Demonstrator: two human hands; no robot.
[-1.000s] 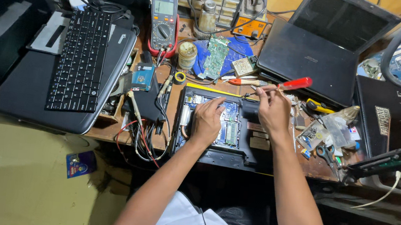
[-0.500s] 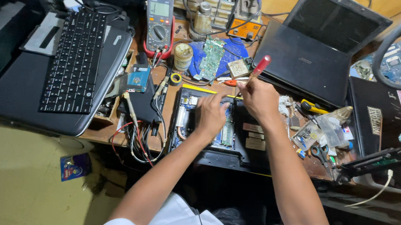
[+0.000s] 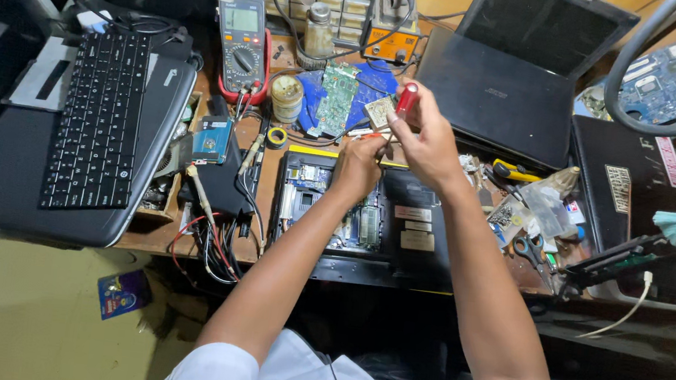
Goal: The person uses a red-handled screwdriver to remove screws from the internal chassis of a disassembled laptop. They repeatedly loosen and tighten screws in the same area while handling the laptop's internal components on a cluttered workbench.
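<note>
My right hand (image 3: pixel 428 141) grips a red-handled screwdriver (image 3: pixel 406 100), held upright above the far edge of an opened laptop base (image 3: pixel 352 217) with bare circuit boards. My left hand (image 3: pixel 357 167) is raised beside it, its fingertips meeting the screwdriver's shaft near the tip. Whether something small sits between those fingers is too tiny to tell. Both hands hover over the desk, just in front of a green circuit board (image 3: pixel 335 101) that lies on a blue cloth.
A large open laptop (image 3: pixel 99 129) lies at the left, a closed black one (image 3: pixel 501 98) at the back right. A multimeter (image 3: pixel 240 47), tape rolls (image 3: pixel 286 98), tangled wires (image 3: pixel 209 239), scissors (image 3: pixel 530 250) and another dark laptop (image 3: pixel 650 209) crowd the wooden desk.
Both hands have lifted off the opened laptop base and moved toward the back. The screwdriver has swung from lying sideways to upright, and the left hand has come up to its tip.
</note>
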